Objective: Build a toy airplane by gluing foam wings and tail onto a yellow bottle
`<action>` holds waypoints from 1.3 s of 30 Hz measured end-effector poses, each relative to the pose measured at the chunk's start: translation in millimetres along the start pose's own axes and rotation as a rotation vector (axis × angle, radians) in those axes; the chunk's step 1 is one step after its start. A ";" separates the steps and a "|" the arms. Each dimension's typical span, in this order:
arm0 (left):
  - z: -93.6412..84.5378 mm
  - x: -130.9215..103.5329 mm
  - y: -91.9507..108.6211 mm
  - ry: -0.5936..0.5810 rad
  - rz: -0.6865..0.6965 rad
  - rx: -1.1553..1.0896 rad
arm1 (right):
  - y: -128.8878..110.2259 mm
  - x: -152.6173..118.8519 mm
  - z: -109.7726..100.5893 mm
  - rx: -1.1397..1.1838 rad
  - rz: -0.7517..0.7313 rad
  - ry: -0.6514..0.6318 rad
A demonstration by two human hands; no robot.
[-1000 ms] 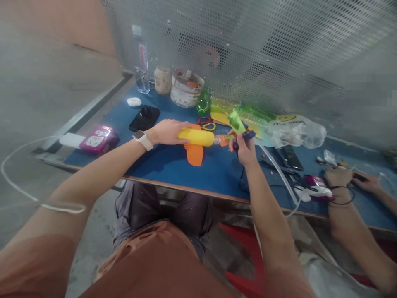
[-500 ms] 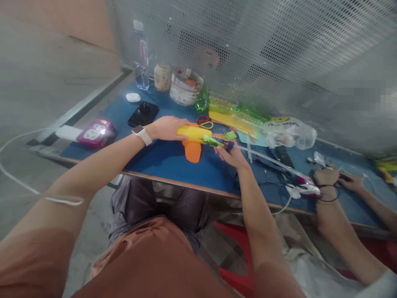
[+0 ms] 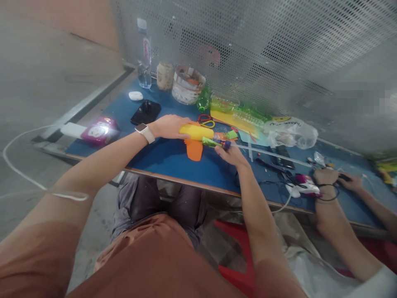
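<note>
My left hand (image 3: 172, 126), below a white-strapped watch, is wrapped over the left end of a yellow craft model (image 3: 200, 132). The model has a rounded tube body, an orange fin (image 3: 194, 151) pointing toward me and green flaps (image 3: 209, 142) at its right end. My right hand (image 3: 231, 153) is closed on a small dark blue glue gun (image 3: 226, 145), whose tip is close to the green flaps. A long translucent glue stick (image 3: 273, 155) runs out of it to the right. My fingers hide most of the gun's body.
Scissors (image 3: 206, 121) lie behind the model, near a green bottle (image 3: 203, 101) and yellow sheets (image 3: 234, 120). Left are a black phone (image 3: 145, 111) and a purple power strip (image 3: 102, 130). A co-worker's hands (image 3: 326, 176) work at right, beside another power strip (image 3: 305, 184) and cables.
The view has shifted slightly. Both hands keep their hold, with the model and glue gun in nearly the same position against each other.
</note>
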State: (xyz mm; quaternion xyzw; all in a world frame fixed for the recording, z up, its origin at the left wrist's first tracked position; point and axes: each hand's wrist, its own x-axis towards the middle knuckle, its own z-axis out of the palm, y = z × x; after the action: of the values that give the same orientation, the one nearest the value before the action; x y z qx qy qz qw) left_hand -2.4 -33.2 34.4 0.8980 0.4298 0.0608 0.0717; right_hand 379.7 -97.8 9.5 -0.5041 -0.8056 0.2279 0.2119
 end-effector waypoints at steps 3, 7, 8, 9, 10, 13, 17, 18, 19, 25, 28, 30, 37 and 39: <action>-0.2 -0.3 0.5 0.001 -0.004 -0.003 | 3.3 1.4 0.5 -0.026 0.007 0.002; -1.1 -0.6 1.1 0.012 0.003 -0.015 | 4.9 2.9 0.3 -0.067 -0.002 0.005; -1.4 -0.6 1.3 0.012 0.003 -0.016 | 5.0 3.3 0.4 -0.072 -0.006 0.008; -1.8 -0.6 1.6 0.011 0.001 -0.017 | 5.2 3.7 0.5 -0.072 -0.010 0.014; -2.1 -0.5 1.8 0.009 0.000 -0.018 | 5.6 4.0 0.7 -0.069 -0.014 0.021; -3.0 -0.3 2.3 0.002 -0.004 -0.024 | 9.0 4.5 1.3 -0.063 -0.016 0.034; -2.4 0.2 1.5 0.002 -0.009 -0.035 | 14.9 5.1 2.6 -0.100 -0.013 0.027; -2.0 0.3 1.1 0.002 -0.003 -0.039 | 15.5 5.3 2.8 -0.106 -0.012 0.028; -1.5 0.4 0.7 0.002 0.007 -0.044 | 15.5 5.5 3.0 -0.110 -0.012 0.029; 0.1 1.0 0.0 0.012 -0.004 -0.041 | 7.5 4.8 1.8 -0.074 -0.002 0.040; -0.2 1.0 -0.4 0.014 0.019 -0.057 | 3.4 4.3 1.0 -0.052 0.013 0.050; -0.2 0.9 -0.9 0.014 0.031 -0.062 | 1.8 4.5 1.0 -0.049 0.010 0.058; 0.4 0.5 -0.9 0.014 0.006 -0.049 | 0.1 4.9 0.8 -0.049 0.028 0.040; 0.1 0.3 -0.7 0.012 0.012 -0.047 | 0.1 4.7 0.6 -0.048 0.023 0.038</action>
State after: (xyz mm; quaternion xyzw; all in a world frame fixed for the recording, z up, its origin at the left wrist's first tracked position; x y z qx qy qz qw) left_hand -2.7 -32.6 34.3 0.8983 0.4233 0.0765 0.0897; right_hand 377.5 -93.6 9.6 -0.5225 -0.8009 0.2015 0.2122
